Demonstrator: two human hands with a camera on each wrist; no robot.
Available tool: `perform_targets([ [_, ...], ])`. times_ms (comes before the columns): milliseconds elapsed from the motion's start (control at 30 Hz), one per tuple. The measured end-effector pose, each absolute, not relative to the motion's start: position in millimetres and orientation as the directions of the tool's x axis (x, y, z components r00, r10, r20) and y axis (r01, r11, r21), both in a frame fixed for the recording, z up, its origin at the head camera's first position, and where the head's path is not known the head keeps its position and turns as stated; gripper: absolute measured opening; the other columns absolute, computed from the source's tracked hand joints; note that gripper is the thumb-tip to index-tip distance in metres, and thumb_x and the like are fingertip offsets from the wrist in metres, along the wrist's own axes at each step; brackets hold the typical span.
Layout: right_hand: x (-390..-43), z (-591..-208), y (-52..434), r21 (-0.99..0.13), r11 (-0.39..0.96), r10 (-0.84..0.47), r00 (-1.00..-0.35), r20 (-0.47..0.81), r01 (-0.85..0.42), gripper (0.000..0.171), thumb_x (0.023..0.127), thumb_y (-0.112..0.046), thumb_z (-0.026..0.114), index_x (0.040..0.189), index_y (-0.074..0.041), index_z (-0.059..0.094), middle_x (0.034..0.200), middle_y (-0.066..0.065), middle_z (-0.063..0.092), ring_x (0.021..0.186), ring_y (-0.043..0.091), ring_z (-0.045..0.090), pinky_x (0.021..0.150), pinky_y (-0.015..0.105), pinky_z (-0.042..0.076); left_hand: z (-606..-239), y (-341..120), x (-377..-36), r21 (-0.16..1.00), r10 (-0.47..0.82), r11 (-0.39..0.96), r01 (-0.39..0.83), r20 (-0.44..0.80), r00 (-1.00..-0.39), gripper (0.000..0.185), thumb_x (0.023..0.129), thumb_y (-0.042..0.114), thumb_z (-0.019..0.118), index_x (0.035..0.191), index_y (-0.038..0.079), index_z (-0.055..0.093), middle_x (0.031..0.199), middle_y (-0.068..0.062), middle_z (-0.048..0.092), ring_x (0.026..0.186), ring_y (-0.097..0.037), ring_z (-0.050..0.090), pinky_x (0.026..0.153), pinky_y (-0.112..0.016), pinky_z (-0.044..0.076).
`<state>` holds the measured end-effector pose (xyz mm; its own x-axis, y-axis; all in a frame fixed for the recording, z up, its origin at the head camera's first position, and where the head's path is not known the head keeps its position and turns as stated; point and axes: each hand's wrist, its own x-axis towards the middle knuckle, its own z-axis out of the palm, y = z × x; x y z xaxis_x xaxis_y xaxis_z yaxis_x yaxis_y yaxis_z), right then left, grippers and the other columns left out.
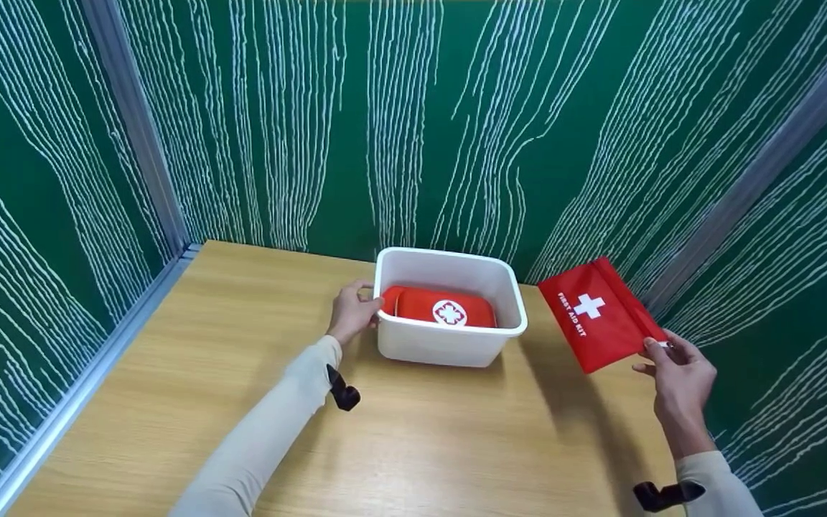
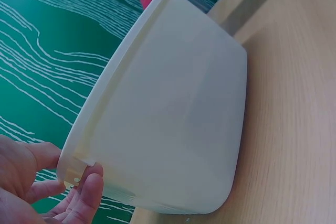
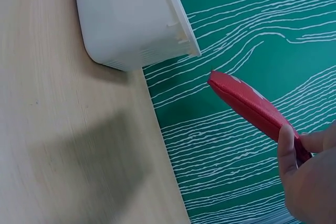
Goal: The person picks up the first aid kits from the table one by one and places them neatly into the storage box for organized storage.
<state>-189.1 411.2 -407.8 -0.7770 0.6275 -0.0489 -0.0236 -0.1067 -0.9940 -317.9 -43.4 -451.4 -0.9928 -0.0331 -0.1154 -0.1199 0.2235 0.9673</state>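
Note:
A white plastic bin (image 1: 449,346) stands on the table near its back edge. Inside it lies a red case with a white round cross emblem (image 1: 482,310); the bin's front wall hides its lower part. My left hand (image 1: 352,314) grips the bin's left rim, thumb on the upper side and fingers underneath, as the left wrist view shows. To the right of the bin, my right hand (image 1: 683,377) pinches the lower right corner of a flat red first aid pouch (image 1: 600,316) with a white cross. The pouch is held in the air, apart from the bin, its printed face toward the head camera.
The wooden table (image 1: 413,438) spreads out in front of the bin, with the pouch's shadow on its right part. Green walls with white wavy lines (image 1: 399,129) rise behind and at both sides. Metal posts (image 1: 137,129) stand at the corners.

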Motion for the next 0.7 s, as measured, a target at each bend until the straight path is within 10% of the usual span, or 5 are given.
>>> perform_targets([
  [467,-195,-400,402,-0.989,-0.132,0.592,-0.806,-0.022,-0.07,0.061,0.078,-0.021,0.081,0.134,-0.011,0.058,0.111,-0.001,0.065,0.082,0.011,0.071,0.063,0.025,0.058,-451,-44,-318,0.969,-0.032,0.216,-0.118,-0.114,-0.993,0.04,0.092,0.017,0.067,0.13,0.011,0.056,0.09,-0.012,0.065,0.064,-0.019,0.063,0.059,-0.023,0.055],
  [700,-199,-396,399,-0.991,-0.115,0.576,-0.818,-0.016,-0.062,0.064,0.077,-0.022,0.082,0.135,-0.011,0.057,0.114,-0.001,0.063,0.084,0.012,0.071,0.064,0.025,0.058,-451,-45,-318,0.97,-0.029,0.218,-0.109,-0.106,-0.994,0.039,0.091,0.014,0.067,0.128,0.008,0.057,0.089,-0.012,0.066,0.082,-0.038,0.069,0.055,-0.022,0.054],
])
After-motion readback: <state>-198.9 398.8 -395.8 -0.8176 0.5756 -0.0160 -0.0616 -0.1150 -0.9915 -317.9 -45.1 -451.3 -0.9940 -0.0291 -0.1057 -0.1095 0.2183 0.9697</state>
